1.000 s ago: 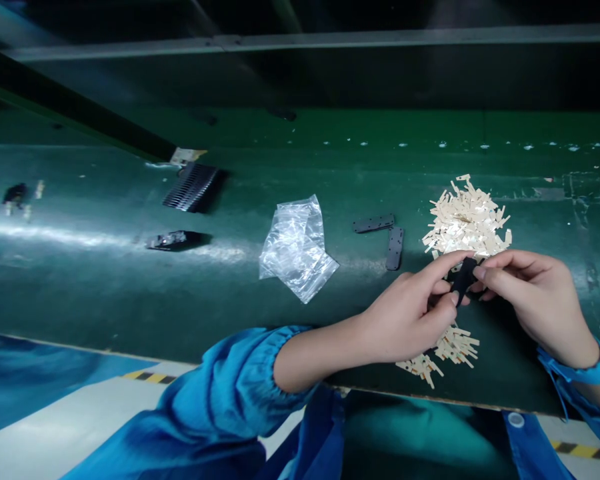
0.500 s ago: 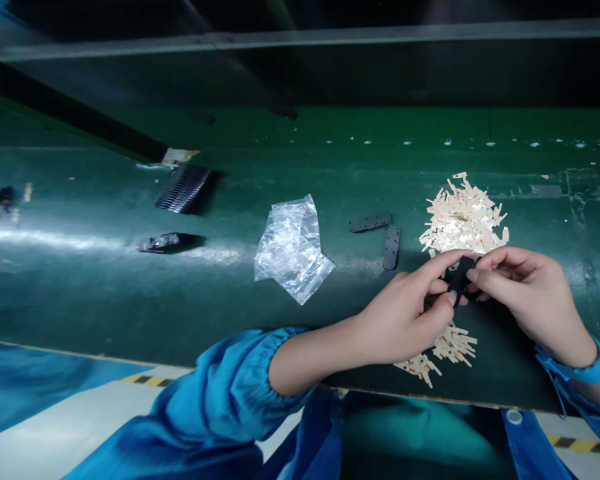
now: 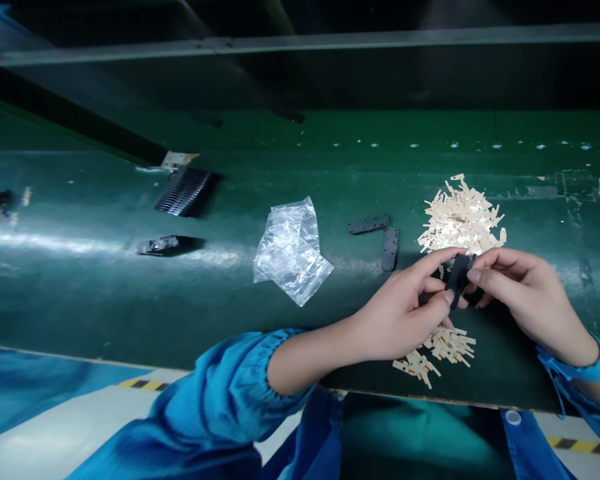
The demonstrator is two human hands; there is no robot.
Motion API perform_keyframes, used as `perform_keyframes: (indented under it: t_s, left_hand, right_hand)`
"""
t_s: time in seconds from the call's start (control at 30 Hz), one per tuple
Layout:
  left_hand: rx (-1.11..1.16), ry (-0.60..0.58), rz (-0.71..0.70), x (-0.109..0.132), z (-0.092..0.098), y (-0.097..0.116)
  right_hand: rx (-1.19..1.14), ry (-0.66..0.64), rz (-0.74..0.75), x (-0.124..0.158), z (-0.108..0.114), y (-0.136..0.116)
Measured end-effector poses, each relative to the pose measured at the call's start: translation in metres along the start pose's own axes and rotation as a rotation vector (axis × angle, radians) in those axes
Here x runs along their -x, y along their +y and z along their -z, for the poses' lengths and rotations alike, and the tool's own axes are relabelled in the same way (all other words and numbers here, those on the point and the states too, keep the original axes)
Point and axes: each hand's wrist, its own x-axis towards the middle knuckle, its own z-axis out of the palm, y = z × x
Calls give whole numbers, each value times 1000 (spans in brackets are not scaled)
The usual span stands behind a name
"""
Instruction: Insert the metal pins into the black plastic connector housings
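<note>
My left hand (image 3: 405, 310) grips a small black plastic piece (image 3: 459, 280) between thumb and fingers, tilted above the bench. My right hand (image 3: 533, 297) pinches at the same piece from its right side; a dark part shows beneath those fingertips, too hidden to name. Behind both hands lies a large heap of cream-coloured flat strips (image 3: 463, 217). A smaller group of similar strips (image 3: 450, 345) lies on the near side, partly under my left hand. Two flat black plates with small holes, one lying sideways (image 3: 369, 224) and one lengthwise (image 3: 390, 249), rest left of my hands.
Clear plastic bags (image 3: 294, 250) lie mid-bench. Farther left are a row of black parts (image 3: 184, 191), a single black part (image 3: 161, 245) and a blurred small dark object (image 3: 3, 201). A dark post (image 3: 80, 117) stands at the back left; a shelf edge (image 3: 330, 41) crosses above the green bench (image 3: 220, 300).
The black piece has turned slightly between my hands, showing more of its flat face. Both hands keep nearly the same place; the view has shifted a little.
</note>
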Motion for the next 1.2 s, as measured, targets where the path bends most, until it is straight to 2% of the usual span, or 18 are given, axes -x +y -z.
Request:
perform_keyframes:
  t_s: [0.2,0.63,0.97,1.2]
  left_hand:
    - [3,0,17,0,0,3]
    - [84,-22,22,1,0,5]
    - [156,-22,30,0,-1,3]
    - [152,-19,23,1,-2,3]
  right_hand:
    - [-26,-81,-26,2,-1,-4]
    - [9,-55,30,2,0,-6]
    - [21,-64,22,1,-1,-6]
    - [43,-23,15,2,-4,-7]
